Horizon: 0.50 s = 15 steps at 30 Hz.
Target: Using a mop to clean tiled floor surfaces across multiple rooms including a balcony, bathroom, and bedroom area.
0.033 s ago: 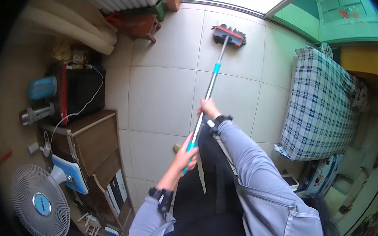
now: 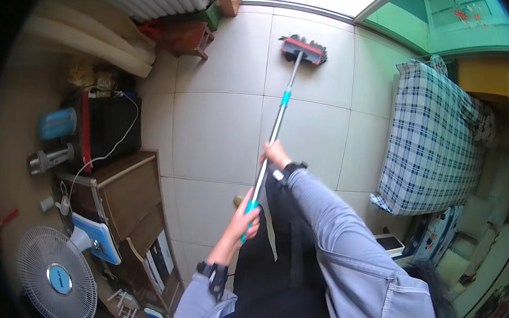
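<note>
A long-handled mop (image 2: 277, 123) slants up the floor ahead of me, its silver pole fitted with teal grips. Its mop head (image 2: 303, 49), a grey plate with red edging and a shaggy dark fringe, lies on the pale tiles near the doorway. My left hand (image 2: 243, 223) wraps round the teal grip at the near end of the pole. Higher up, my right hand (image 2: 276, 154) closes round the silver part. Black bands circle both wrists.
On the left stand a brown cabinet (image 2: 127, 190), a black box-shaped appliance (image 2: 118, 129), a fan (image 2: 59, 278) and a red stool (image 2: 186, 39). A plaid-covered piece of furniture (image 2: 428, 144) lines the right. The tiled floor (image 2: 214, 137) runs between them to a door sill (image 2: 298, 6).
The mop head has shifted slightly left and a little nearer. Both hands have come slightly back toward me and left, still gripping the pole.
</note>
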Each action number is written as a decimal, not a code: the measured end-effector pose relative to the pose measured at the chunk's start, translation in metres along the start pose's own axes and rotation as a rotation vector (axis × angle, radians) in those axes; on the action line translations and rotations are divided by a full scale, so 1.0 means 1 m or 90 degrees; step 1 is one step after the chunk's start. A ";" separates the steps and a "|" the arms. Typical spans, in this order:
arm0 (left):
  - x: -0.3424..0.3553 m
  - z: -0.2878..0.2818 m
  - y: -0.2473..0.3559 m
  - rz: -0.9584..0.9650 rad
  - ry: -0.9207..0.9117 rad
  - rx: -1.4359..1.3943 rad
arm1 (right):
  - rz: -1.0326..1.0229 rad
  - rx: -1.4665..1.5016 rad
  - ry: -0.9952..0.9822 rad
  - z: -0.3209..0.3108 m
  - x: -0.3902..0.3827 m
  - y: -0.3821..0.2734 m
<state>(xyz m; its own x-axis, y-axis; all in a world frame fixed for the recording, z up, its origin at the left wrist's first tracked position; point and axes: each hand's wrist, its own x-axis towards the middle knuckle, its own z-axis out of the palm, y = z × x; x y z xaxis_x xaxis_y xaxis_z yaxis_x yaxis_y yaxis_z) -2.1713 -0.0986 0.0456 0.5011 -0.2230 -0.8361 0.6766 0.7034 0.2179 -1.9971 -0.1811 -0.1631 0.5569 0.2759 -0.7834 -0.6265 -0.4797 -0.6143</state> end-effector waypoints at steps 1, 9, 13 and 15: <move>-0.022 -0.024 -0.020 -0.008 0.034 -0.040 | 0.030 -0.067 -0.051 0.031 -0.042 -0.010; -0.215 -0.130 -0.155 -0.043 0.103 0.170 | 0.323 0.143 -0.531 0.132 -0.205 0.070; -0.220 -0.160 -0.160 0.008 0.122 0.470 | 0.383 0.348 -0.537 0.143 -0.220 0.060; -0.211 -0.113 -0.101 0.012 0.080 0.522 | 0.352 0.349 -0.480 0.129 -0.200 0.045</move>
<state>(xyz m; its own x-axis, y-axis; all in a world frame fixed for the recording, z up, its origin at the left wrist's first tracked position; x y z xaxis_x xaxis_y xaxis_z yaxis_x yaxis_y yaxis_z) -2.4063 -0.0464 0.1437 0.4856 -0.1040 -0.8680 0.8715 -0.0196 0.4899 -2.2071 -0.1511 -0.0464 -0.2384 0.6669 -0.7060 -0.9507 -0.3088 0.0293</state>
